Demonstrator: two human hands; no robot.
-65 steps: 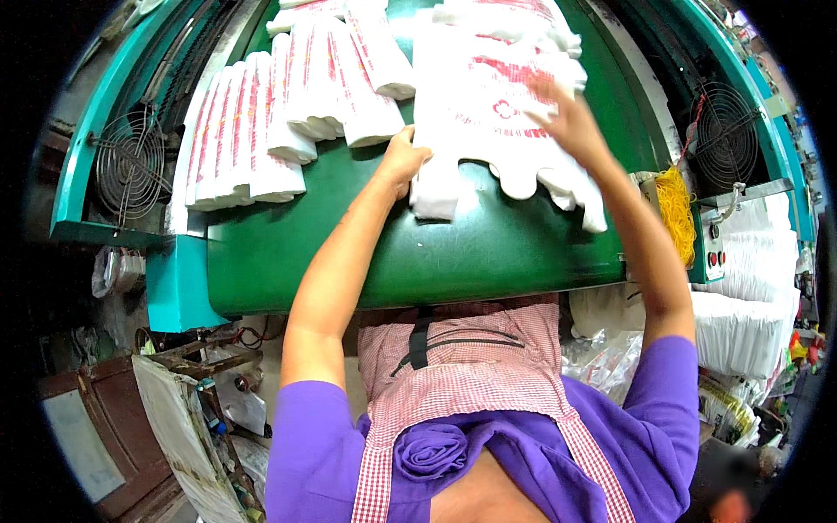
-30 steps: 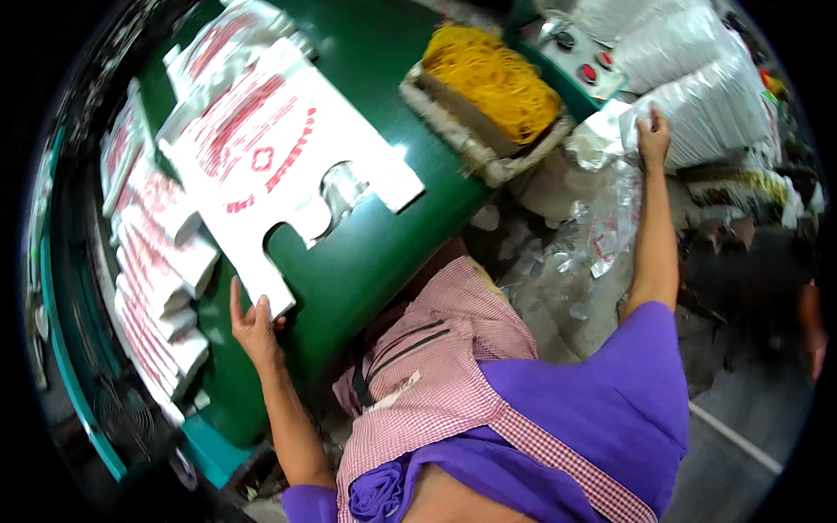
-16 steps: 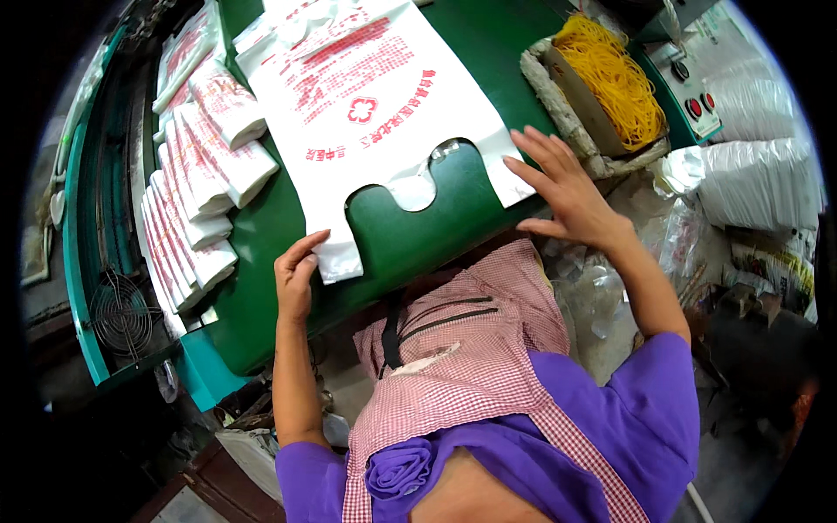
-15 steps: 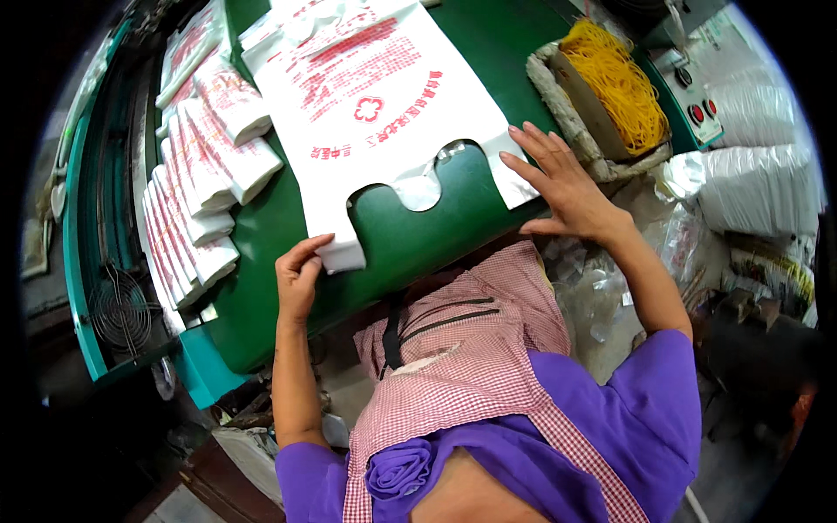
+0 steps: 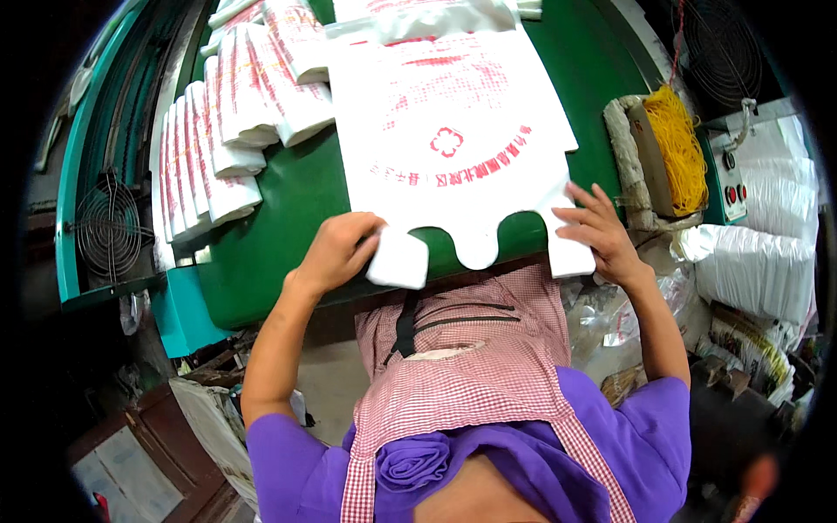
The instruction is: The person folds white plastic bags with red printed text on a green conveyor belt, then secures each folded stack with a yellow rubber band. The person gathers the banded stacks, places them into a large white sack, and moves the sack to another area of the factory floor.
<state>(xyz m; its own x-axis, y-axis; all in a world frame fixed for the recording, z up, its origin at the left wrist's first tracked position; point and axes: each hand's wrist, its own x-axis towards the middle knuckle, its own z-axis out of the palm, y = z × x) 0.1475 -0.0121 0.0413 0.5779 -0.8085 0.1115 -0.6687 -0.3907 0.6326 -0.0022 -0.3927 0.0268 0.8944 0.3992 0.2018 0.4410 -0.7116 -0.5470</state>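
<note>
Head view. A stack of white plastic bags [image 5: 453, 148] with red print lies flat on the green surface [image 5: 279, 235], its two handle loops reaching the near edge.

My left hand [image 5: 336, 253] is at the left handle loop of the stack. The fingers [image 5: 366, 234] are curled closed over that loop, pinching it against the surface edge.

My right hand [image 5: 602, 235] is at the right handle loop of the stack. The fingers [image 5: 580, 193] are spread and only lightly bent, pressing on the bag plastic. Whether the thumb has closed under the loop I cannot tell.

Left of the stack, rows of folded bag bundles [image 5: 231, 122] lie overlapping on the same surface. Right of the stack, just off its edge, a tray of yellow rubber bands [image 5: 676, 148] stands. Beyond the tray, further right of the stack, sit packed white bag bales [image 5: 758, 261]. Far left of the stack, a wire fan guard [image 5: 109, 231] is mounted in the teal frame.
</note>
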